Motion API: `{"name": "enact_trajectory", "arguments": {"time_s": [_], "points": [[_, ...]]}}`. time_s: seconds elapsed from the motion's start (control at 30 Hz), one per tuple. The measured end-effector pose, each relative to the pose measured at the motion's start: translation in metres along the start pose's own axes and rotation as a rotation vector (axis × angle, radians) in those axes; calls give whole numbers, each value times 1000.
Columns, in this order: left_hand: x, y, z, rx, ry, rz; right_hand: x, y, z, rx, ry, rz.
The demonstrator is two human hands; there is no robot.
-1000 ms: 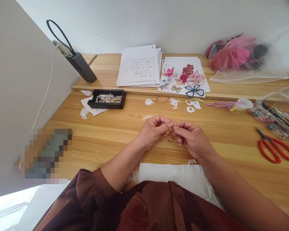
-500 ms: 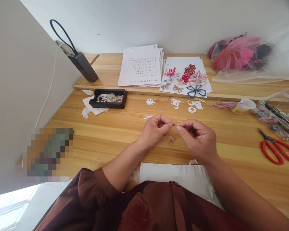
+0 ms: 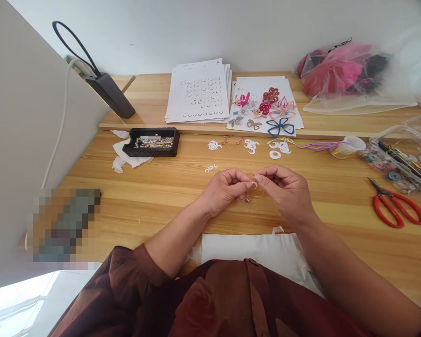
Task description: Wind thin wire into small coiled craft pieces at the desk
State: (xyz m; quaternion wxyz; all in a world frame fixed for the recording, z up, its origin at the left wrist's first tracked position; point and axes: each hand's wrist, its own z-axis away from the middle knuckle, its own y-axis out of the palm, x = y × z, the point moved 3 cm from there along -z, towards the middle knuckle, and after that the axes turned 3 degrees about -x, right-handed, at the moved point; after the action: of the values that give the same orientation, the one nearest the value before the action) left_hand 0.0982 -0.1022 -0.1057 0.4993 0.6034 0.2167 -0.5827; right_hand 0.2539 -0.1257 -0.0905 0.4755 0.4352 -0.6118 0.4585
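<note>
Moved since last frame: right hand (image 3: 284, 193) has come in closer, so its fingertips now meet the left hand (image 3: 227, 190) instead of leaving a small gap. The whole head view also sits a little differently.

Head view, left grip: narrow, thumb and forefinger pinching a tiny copper wire piece (image 3: 254, 185).

Head view, right grip: narrow too, thumb and forefinger right up against that piece with a fine strand showing there. Too thin to say for sure if it's actually holding anything.

Where the piece is: between both hands, above the table (image 3: 133, 208). A small copper coil (image 3: 247, 199) sits just under the left fingers.

Just ahead: white paper cutouts (image 3: 214, 145) and loose copper curls (image 3: 239, 141) lie on the table.

Left side: black tray (image 3: 150, 152) of beads, on a white cloth (image 3: 125, 157).

Back ledge: stacked punched paper sheets (image 3: 198, 91), plus a sheet of wire flowers (image 3: 263, 105) in pink, red and blue. Pink mesh bag (image 3: 331, 79) off to the right.

Right side: red-handled scissors (image 3: 384, 210) beside a clear plastic box (image 3: 403, 157) of small parts, and a little plastic cup (image 3: 353, 145).

Closest to the person: white cushion (image 3: 249, 252), brown sleeve (image 3: 126, 276).
</note>
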Motion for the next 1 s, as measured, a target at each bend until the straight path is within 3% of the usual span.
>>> {"name": "enact_trajectory", "arguments": {"time_s": [0.2,0.37,0.5,0.6,0.77,0.9,1.0], "points": [[4,-1,-1,-7,-30,35,-6,1,-2,-4,121,-84],[4,-3,-2,-107,-3,72,-16,7,3,52,356,-277],[4,-5,-4,-176,29,97,-17,14,9,130,400,-250],[2,-7,-5,-240,71,77,-14,15,12,154,344,-118],[-2,-8,-4,-318,129,-31,-2,13,17,105,64,150],[-3,-8,-4,-247,121,-150,6,7,18,17,-111,260],[-2,-7,-3,-154,61,-177,7,2,13,-35,-134,233]]}}
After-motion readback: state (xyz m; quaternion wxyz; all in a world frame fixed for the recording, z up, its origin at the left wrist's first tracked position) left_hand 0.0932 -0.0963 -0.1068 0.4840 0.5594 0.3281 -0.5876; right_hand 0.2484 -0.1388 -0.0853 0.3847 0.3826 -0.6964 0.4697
